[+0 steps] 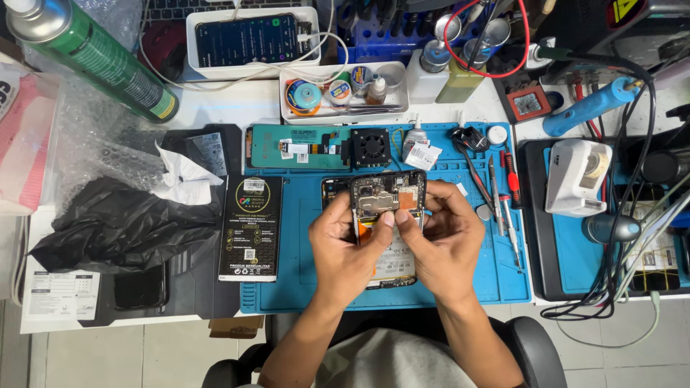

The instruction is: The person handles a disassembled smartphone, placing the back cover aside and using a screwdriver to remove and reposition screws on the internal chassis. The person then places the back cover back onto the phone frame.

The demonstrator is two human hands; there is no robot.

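Note:
An opened phone (388, 197) with its circuit board bared lies on a blue work mat (302, 287) in the head view. My left hand (345, 248) grips its left side, thumb pressed on the board near the middle. My right hand (445, 241) holds the right side, with fingers pinched at the board's right edge. Whether a small part sits between the fingertips cannot be made out. The phone's lower half is hidden under both hands.
A black flat package (250, 228) lies left of the phone, a small black fan (370, 147) and a teal panel (295, 144) behind it. Screwdrivers and tweezers (503, 194) lie to the right. A green spray can (93, 54), crumpled black plastic (115, 223) and cables (618, 273) surround the mat.

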